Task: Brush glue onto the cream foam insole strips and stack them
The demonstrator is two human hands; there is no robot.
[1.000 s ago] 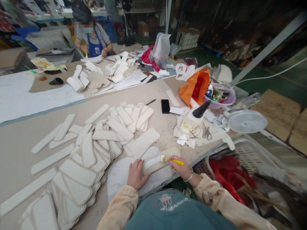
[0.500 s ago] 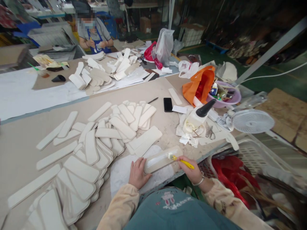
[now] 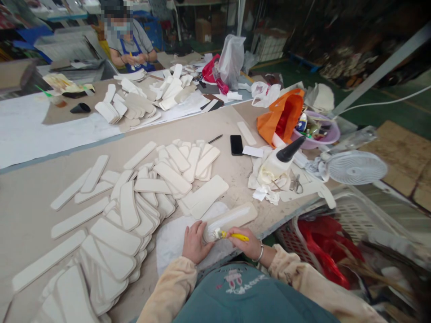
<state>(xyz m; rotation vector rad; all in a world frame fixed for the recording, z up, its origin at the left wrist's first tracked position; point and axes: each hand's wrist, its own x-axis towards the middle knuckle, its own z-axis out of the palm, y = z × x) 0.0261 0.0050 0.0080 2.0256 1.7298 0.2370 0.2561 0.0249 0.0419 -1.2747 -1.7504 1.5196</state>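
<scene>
My right hand (image 3: 243,242) grips a yellow-handled brush (image 3: 237,236), its white-coated bristles pressed to the left part of a beige strip (image 3: 248,214) with rounded ends. A wet white streak runs along that strip. At the strip's left end my left hand (image 3: 195,242) holds it, thumb at the near edge and fingers at the far side. Under the strip lies a white sheet (image 3: 168,240) on the table. Close by on the left spreads a large heap of similar pale strips (image 3: 114,246), with two wider ones (image 3: 208,196) just beyond my left hand.
Beyond the strip stand a white bottle with black nozzle (image 3: 278,163), scissors (image 3: 296,185), a phone (image 3: 236,145) and an orange bag (image 3: 279,116). A fan (image 3: 357,168) and a crate (image 3: 357,211) are at the right. Across the table a co-worker (image 3: 131,49) handles pieces.
My right hand has drawn the brush leftward along the strip, from near its right part to close by my left hand. The white streak now reaches further right. My left hand stays put.
</scene>
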